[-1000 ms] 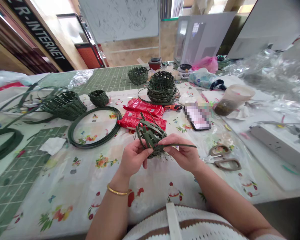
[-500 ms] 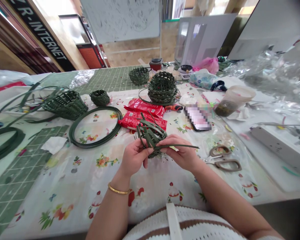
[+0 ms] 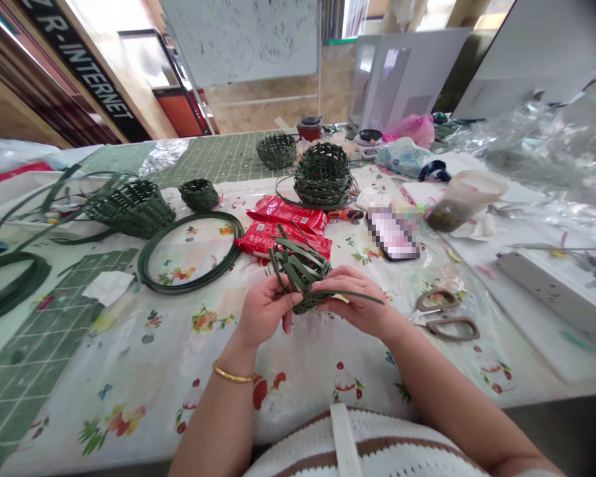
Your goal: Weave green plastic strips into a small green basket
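Observation:
A small, partly woven dark green basket (image 3: 305,262) is held between my hands above the flowered tablecloth, with loose strip ends sticking up from it. My left hand (image 3: 268,306) is closed on its left side, thumb pressed on the front. On the other side, my right hand (image 3: 355,299) grips the basket's right side, its fingers bent around the weave. One loose green strip (image 3: 360,295) runs from the basket's front across my right fingers and points right. The fingertips behind the basket are hidden.
Scissors (image 3: 442,315) lie right of my hands, and a phone (image 3: 393,233) beyond them. Red packets (image 3: 288,222) sit behind the basket. A coil of green strip (image 3: 191,288) rests at left. Finished-looking baskets (image 3: 322,175) stand farther back, near a plastic cup (image 3: 464,199).
The loose strip's free end has dropped and drawn slightly left. My right fingers have shifted a little on the basket. My left hand stays nearly in place.

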`<move>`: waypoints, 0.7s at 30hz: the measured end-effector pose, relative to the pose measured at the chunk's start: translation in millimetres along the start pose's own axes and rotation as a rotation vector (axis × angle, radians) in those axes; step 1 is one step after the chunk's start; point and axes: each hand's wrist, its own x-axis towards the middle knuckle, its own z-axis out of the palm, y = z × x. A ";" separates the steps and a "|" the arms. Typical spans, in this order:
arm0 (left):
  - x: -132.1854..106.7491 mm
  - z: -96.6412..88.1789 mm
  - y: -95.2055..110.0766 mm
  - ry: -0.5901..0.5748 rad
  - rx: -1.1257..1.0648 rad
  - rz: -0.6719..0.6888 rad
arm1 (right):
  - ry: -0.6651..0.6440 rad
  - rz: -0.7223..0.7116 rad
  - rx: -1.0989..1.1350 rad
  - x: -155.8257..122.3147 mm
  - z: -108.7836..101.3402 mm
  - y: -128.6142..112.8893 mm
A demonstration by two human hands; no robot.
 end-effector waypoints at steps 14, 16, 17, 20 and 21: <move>-4.2 6.7 -1.6 0.107 0.073 0.026 | 0.001 0.096 0.172 -3.0 0.0 -2.6; -5.3 7.4 -2.5 0.122 0.118 0.040 | -0.006 0.133 0.178 -4.6 0.5 -1.1; -5.9 7.5 -3.0 0.117 0.141 0.045 | -0.008 0.116 0.148 -4.9 0.9 -0.1; -7.9 8.1 -3.7 0.070 0.199 0.050 | 0.005 -0.017 0.009 -3.9 2.6 3.0; -8.4 8.6 -3.4 0.052 0.214 0.047 | 0.017 -0.051 -0.025 -3.2 3.4 3.4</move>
